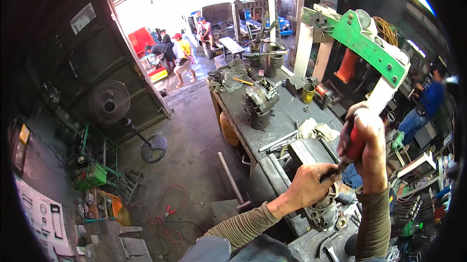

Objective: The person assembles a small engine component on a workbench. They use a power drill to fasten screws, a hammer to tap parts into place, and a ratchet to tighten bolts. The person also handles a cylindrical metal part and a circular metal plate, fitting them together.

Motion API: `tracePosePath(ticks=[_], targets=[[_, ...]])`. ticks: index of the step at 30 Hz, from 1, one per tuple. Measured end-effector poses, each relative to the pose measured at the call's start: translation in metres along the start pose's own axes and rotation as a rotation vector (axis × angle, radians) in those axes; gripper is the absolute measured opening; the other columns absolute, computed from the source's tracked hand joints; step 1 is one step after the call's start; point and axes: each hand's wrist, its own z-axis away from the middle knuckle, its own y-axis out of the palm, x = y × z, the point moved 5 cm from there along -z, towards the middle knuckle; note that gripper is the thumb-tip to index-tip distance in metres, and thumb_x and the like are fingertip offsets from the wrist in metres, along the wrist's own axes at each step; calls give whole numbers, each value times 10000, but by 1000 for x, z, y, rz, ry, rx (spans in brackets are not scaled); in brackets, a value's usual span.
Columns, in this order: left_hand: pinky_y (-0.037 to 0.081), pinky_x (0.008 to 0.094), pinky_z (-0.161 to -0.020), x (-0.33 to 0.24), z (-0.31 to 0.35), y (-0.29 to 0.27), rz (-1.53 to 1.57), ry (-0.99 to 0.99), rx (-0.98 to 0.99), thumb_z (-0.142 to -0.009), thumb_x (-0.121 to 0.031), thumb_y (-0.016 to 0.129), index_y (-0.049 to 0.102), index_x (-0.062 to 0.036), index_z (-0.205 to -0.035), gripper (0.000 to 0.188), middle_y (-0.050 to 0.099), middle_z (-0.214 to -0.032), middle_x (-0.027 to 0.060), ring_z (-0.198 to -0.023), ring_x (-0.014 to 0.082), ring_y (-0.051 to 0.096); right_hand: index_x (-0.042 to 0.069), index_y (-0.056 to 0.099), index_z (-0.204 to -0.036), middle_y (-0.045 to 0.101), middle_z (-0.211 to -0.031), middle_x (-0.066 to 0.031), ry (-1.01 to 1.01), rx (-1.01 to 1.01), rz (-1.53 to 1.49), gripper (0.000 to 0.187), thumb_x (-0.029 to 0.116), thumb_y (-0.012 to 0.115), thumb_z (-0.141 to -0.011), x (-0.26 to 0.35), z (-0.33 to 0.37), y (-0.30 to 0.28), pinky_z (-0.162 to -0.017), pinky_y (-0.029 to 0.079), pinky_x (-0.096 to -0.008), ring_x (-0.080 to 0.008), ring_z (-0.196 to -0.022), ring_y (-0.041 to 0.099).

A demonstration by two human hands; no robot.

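Red-handled tool (357, 144) rests in the right hand (372, 138).

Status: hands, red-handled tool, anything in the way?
Right hand gripping red-handled tool, tip down. Left hand at the tip, grip unclear. Metal housing below the hands. Pale rag beyond, nothing visibly blocking.

Bright red on the tool handle (358, 141), and there's dull silver-grey on the metal housing (325, 218) below! Ribbed olive-brown covers both sleeves (373, 223). Up top, vivid green on the press beam (362, 44), white on its post (382, 92), orange-red on the cylinder (346, 65). Here's a yellow can (308, 94), a green crate (92, 176), a red cable (183, 196), and a blue shirt (432, 96) at right!
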Motion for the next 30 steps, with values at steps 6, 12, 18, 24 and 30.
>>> tracePosePath(ticks=[6,12,18,24,30], targets=[[528,374,-1037,-31,-19,-13,-4,-68,210,-849,-240,887,465,31,-1527,844,698,-1272,167,-1164,219,671,-1,609,-1172,709,-983,-122,10,123,27,609,484,739,-827,6,3,-8,-823,555,-349,-204,-878,698],[581,315,-756,-80,-116,-14,396,4,597,-788,-177,894,708,-25,-1158,441,740,-949,83,-817,164,710,15,434,-1584,641,-1357,-117,-129,155,285,756,355,712,-968,39,18,-30,-1063,473,-349,-203,-1220,615],[421,214,-561,-68,-95,20,700,91,330,-991,-251,721,697,85,-1188,391,551,-761,-5,-652,94,541,-39,442,-1562,632,-1383,-160,-295,-15,405,734,403,660,-1018,63,125,-140,-994,498,-352,-219,-1164,637],[468,261,-541,-76,-88,15,296,174,-322,-937,-121,797,743,3,-856,158,623,-669,31,-542,105,553,-15,710,-1115,708,-905,-59,505,-285,440,267,154,775,-919,-67,320,-186,-751,540,-344,-175,-826,676],[513,268,-654,-77,-72,7,22,195,-330,-912,-189,856,643,-1,-1079,329,681,-892,55,-712,116,623,33,552,-1384,562,-1188,-188,584,26,1442,643,112,764,-782,-187,429,-174,-908,483,-491,-410,-1070,576]])
